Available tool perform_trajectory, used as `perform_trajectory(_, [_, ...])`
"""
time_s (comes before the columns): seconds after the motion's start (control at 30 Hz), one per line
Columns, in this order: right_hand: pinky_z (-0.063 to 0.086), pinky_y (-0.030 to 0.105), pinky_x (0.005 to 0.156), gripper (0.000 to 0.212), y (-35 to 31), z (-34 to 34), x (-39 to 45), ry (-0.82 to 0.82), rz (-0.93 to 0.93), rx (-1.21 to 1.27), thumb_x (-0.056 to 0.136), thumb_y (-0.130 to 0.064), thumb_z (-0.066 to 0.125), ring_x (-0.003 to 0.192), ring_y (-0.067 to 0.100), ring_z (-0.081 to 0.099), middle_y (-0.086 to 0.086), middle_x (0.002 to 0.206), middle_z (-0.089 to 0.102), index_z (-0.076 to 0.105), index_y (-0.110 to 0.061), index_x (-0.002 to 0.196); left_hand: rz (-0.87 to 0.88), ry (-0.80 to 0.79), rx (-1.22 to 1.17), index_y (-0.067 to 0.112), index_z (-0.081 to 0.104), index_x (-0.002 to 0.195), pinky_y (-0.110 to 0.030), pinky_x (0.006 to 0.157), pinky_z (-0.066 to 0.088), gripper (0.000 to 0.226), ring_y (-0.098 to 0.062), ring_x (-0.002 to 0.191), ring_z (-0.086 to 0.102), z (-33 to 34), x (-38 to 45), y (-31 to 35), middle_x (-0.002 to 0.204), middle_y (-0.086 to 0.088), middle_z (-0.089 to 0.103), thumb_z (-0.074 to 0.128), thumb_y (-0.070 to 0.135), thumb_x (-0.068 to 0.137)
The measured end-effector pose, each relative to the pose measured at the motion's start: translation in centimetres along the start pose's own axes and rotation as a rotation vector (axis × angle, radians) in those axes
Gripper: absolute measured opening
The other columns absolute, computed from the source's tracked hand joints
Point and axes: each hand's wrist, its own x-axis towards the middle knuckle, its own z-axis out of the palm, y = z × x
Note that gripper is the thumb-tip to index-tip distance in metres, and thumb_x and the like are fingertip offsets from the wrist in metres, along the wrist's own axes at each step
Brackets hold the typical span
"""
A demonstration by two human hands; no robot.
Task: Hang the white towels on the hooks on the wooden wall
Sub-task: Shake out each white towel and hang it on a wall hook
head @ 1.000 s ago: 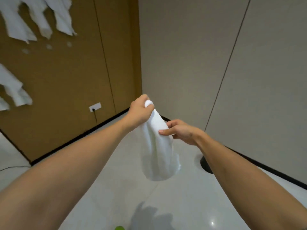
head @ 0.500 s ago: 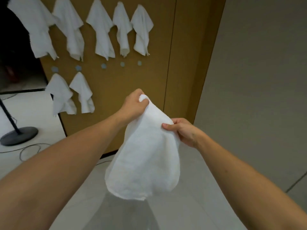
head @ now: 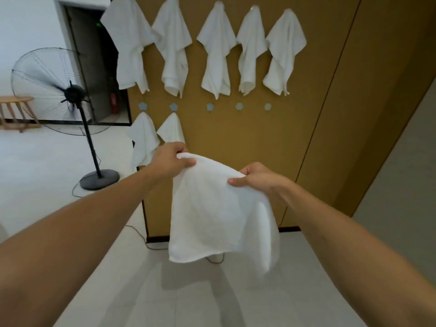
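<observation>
A white towel [head: 212,208] hangs spread between my hands in front of the wooden wall [head: 259,142]. My left hand [head: 171,159] pinches its upper left edge, and my right hand [head: 258,179] pinches the upper right edge. Several white towels [head: 217,50] hang in a top row on the wall. Below them runs a row of blue flower-shaped hooks. Two of these at the left carry towels [head: 144,138], and three hooks [head: 239,106] to the right are bare.
A black standing fan [head: 70,93] with a round base [head: 99,179] stands on the floor at the left, its cable trailing to the wall's foot. A dark doorway [head: 94,67] and a wooden stool [head: 14,109] lie behind it. A grey wall [head: 401,173] adjoins at right.
The view has swung left from the grey corner to face the wooden wall squarely. My hands have moved apart, so the bunched towel now hangs spread out.
</observation>
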Motion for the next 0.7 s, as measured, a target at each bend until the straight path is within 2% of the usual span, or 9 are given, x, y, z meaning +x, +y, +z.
perform_trajectory(0.1, [0.054,0.029,0.068,0.029,-0.3,-3.0,5.9,-0.029,-0.062,-0.11,0.081,-0.038,0.079,0.076,0.018,0.07,0.004,0.085,0.076,0.074,-0.01,0.085,-0.031,0.082,0.003,0.022,0.066,0.077,-0.025,0.057,0.041,0.018,-0.009,0.077,0.057,0.6,5.0,-0.6,0.08,0.003,0.064,0.08,0.033,0.077])
perform_trajectory(0.2, [0.054,0.033,0.076,0.028,-0.7,-6.0,12.1,-0.033,-0.113,-0.146,0.082,-0.034,0.079,0.081,0.02,0.068,0.006,0.093,0.074,0.073,-0.008,0.09,-0.074,0.108,0.07,0.027,0.063,0.073,-0.022,0.057,0.039,0.02,-0.007,0.077,0.057,1.5,10.5,-0.5,0.079,0.005,0.063,0.082,0.035,0.076])
perform_trajectory(0.33, [0.055,0.034,0.074,0.036,-0.8,-9.0,19.8,0.003,-0.161,-0.118,0.076,-0.033,0.084,0.08,0.021,0.068,0.006,0.091,0.072,0.072,-0.004,0.095,-0.135,0.128,0.103,0.027,0.062,0.074,-0.021,0.057,0.038,0.022,-0.007,0.077,0.055,3.1,17.7,-0.9,0.083,0.006,0.062,0.083,0.033,0.075])
perform_trajectory(0.43, [0.049,0.028,0.062,0.035,-0.2,-9.7,25.0,0.024,-0.195,-0.054,0.068,-0.025,0.09,0.068,0.019,0.063,0.005,0.078,0.066,0.067,-0.003,0.083,-0.163,0.129,0.122,0.027,0.064,0.075,-0.018,0.059,0.038,0.023,-0.005,0.078,0.053,4.7,21.6,-2.1,0.084,0.008,0.061,0.087,0.026,0.072])
perform_trajectory(0.57, [0.042,0.029,0.062,0.039,0.4,-9.5,31.2,0.017,-0.209,-0.042,0.063,-0.019,0.093,0.069,0.019,0.056,0.006,0.077,0.058,0.067,0.003,0.083,-0.172,0.105,0.198,0.023,0.069,0.08,-0.024,0.074,0.04,0.025,-0.014,0.088,0.056,6.4,25.8,-4.8,0.085,0.008,0.062,0.089,0.022,0.067])
perform_trajectory(0.63, [0.04,0.024,0.058,0.038,0.5,-9.3,34.5,0.018,-0.21,-0.044,0.063,-0.021,0.093,0.066,0.016,0.054,0.001,0.075,0.056,0.059,-0.008,0.072,-0.175,0.071,0.25,0.022,0.069,0.086,-0.027,0.079,0.04,0.029,-0.018,0.095,0.057,6.9,28.5,-6.3,0.087,0.007,0.061,0.09,0.023,0.066])
perform_trajectory(0.7, [0.038,0.018,0.051,0.046,0.3,-9.1,37.5,-0.004,-0.213,-0.019,0.063,-0.023,0.093,0.062,0.008,0.052,-0.007,0.071,0.052,0.047,-0.02,0.066,-0.146,-0.073,0.367,0.024,0.07,0.1,-0.028,0.085,0.043,0.038,-0.018,0.103,0.057,7.5,31.5,-7.7,0.101,0.005,0.064,0.088,0.025,0.067])
